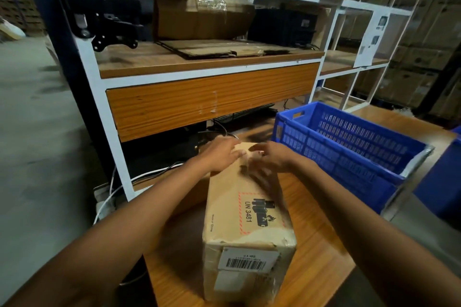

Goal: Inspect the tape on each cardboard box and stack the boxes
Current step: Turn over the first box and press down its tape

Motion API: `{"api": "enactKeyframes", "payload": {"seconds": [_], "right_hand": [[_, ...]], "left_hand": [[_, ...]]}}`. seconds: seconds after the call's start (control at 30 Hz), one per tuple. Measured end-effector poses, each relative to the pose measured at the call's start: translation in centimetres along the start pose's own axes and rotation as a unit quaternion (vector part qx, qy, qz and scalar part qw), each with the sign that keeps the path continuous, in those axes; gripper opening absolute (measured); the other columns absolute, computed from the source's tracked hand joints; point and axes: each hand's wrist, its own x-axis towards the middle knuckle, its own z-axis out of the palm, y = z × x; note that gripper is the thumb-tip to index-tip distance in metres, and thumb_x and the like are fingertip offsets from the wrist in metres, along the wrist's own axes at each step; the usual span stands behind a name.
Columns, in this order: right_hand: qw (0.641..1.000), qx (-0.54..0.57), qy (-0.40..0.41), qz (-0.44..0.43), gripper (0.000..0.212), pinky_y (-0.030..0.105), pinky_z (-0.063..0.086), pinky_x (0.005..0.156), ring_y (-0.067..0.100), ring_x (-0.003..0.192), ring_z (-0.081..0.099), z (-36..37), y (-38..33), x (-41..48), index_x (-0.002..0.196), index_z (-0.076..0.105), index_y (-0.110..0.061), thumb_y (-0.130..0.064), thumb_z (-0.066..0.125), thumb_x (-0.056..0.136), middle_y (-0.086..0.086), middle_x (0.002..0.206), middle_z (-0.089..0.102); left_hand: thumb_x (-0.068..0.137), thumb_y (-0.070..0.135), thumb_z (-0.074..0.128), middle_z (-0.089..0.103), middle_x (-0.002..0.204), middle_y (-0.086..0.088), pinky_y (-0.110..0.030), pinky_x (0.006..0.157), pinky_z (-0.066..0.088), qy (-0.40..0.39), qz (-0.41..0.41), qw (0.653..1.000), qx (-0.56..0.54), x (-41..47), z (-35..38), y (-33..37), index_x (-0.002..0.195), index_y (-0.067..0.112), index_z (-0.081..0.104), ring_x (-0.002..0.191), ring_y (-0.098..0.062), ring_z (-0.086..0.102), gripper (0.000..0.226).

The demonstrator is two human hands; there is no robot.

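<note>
A long brown cardboard box [245, 219] lies on the wooden table [321, 252], its near end toward me. Its top bears a "UN 3481" battery label, and the near end carries a barcode sticker under clear tape. My left hand [220, 154] rests on the far left of the box top. My right hand [270, 159] is on the far right of the top, fingers bent and blurred, touching the surface near the far edge. Both hands hide the far end of the box.
A blue slotted plastic crate [349, 147] stands on the table to the right, with another blue bin [446, 182] beyond it. A white-framed shelf unit [104, 97] with flattened cardboard [224, 48] and a crumpled box rises behind. White cables [112, 194] hang at the left.
</note>
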Motion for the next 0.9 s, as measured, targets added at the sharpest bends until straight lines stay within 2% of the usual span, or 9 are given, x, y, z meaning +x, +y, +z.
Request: {"api": "enactKeyframes", "payload": {"seconds": [0.1, 0.17, 0.33, 0.43, 0.6, 0.67, 0.73, 0.8, 0.9], "right_hand": [[0.999, -0.028, 0.014, 0.018, 0.057, 0.046, 0.025, 0.119, 0.029, 0.149, 0.025, 2.4, 0.9, 0.7, 0.155, 0.036, -0.027, -0.051, 0.043, 0.104, 0.006, 0.163, 0.027], [0.999, -0.019, 0.029, 0.028, 0.06, 0.048, 0.014, 0.122, 0.028, 0.154, 0.009, 4.1, 1.8, 0.9, 0.158, 0.027, -0.032, -0.056, 0.035, 0.104, 0.003, 0.168, 0.016], [0.997, -0.015, 0.068, 0.029, 0.058, 0.046, 0.016, 0.123, 0.025, 0.154, 0.011, 4.7, 1.5, 0.5, 0.155, 0.034, -0.032, -0.057, 0.037, 0.103, 0.002, 0.167, 0.021], [0.995, 0.003, 0.1, 0.002, 0.053, 0.045, 0.019, 0.122, 0.024, 0.153, 0.016, 5.8, 0.3, -1.7, 0.15, 0.044, -0.032, -0.055, 0.044, 0.101, 0.0, 0.164, 0.029], [0.995, 0.037, 0.059, -0.071, 0.065, 0.05, 0.02, 0.123, 0.016, 0.153, 0.012, 6.4, -1.2, -7.3, 0.149, 0.043, -0.037, -0.065, 0.055, 0.091, -0.008, 0.165, 0.025], [0.996, 0.032, 0.011, -0.083, 0.079, 0.052, 0.017, 0.123, 0.014, 0.154, 0.004, 6.5, -1.2, -9.1, 0.153, 0.035, -0.039, -0.074, 0.055, 0.085, -0.01, 0.167, 0.015], [0.994, 0.053, 0.026, -0.091, 0.082, 0.051, 0.017, 0.124, 0.013, 0.154, 0.004, 7.0, -0.9, -10.2, 0.152, 0.037, -0.04, -0.077, 0.052, 0.081, -0.009, 0.167, 0.015], [0.985, 0.135, 0.082, -0.074, 0.063, 0.05, 0.022, 0.123, 0.012, 0.152, 0.014, 7.8, -0.4, -10.6, 0.143, 0.052, -0.037, -0.064, 0.058, 0.086, -0.009, 0.164, 0.025], [0.936, 0.305, 0.176, 0.0, 0.027, 0.046, 0.03, 0.118, 0.012, 0.145, 0.03, 8.6, 0.1, -10.6, 0.12, 0.071, -0.027, -0.036, 0.065, 0.095, -0.006, 0.158, 0.036]], "left_hand": [[0.102, 0.041, 0.045, 0.061, 0.12, -0.001, -0.044, 0.097, 0.043, 0.034, 0.004, 0.997, 0.069, 0.1, 2.3, -0.4, 0.113, 0.021, 0.066, 0.118, -0.024, 0.049, 0.031], [0.101, 0.04, 0.046, 0.056, 0.127, 0.001, -0.045, 0.102, 0.038, 0.055, -0.005, 0.997, 0.063, 0.4, 3.0, -0.7, 0.121, 0.024, 0.063, 0.121, -0.023, 0.045, 0.03], [0.104, 0.042, 0.041, 0.027, 0.162, 0.002, -0.045, 0.119, 0.018, -0.021, -0.045, 0.999, -0.003, 0.4, 2.9, -1.1, 0.15, 0.028, 0.041, 0.15, -0.025, 0.015, 0.048], [0.105, 0.043, 0.042, 0.015, 0.167, 0.003, -0.042, 0.122, 0.007, -0.046, -0.071, 0.995, -0.05, 0.6, 2.7, -1.6, 0.154, 0.029, 0.035, 0.154, -0.023, 0.002, 0.052], [0.102, 0.041, 0.049, 0.025, 0.164, 0.0, -0.037, 0.121, 0.01, -0.019, -0.086, 0.993, -0.081, 0.9, 2.9, -1.5, 0.15, 0.026, 0.044, 0.153, -0.025, 0.01, 0.05], [0.099, 0.034, 0.057, 0.041, 0.155, -0.004, -0.036, 0.117, 0.022, 0.042, -0.096, 0.988, -0.114, 0.6, 3.0, -1.2, 0.138, 0.022, 0.059, 0.147, -0.028, 0.027, 0.041], [0.094, 0.024, 0.062, 0.059, 0.136, -0.004, -0.033, 0.105, 0.038, 0.144, -0.144, 0.964, -0.171, -0.4, 3.1, -1.2, 0.118, 0.017, 0.071, 0.131, -0.026, 0.05, 0.027], [0.094, 0.016, 0.06, 0.064, 0.13, -0.005, -0.029, 0.099, 0.042, 0.191, -0.192, 0.928, -0.255, -2.2, 3.3, -0.8, 0.12, 0.013, 0.07, 0.122, -0.022, 0.057, 0.028], [0.1, 0.016, 0.054, 0.06, 0.131, -0.002, -0.024, 0.087, 0.048, 0.164, -0.194, 0.866, -0.43, -6.4, 3.2, 0.4, 0.138, 0.014, 0.055, 0.108, -0.012, 0.059, 0.038]]}}
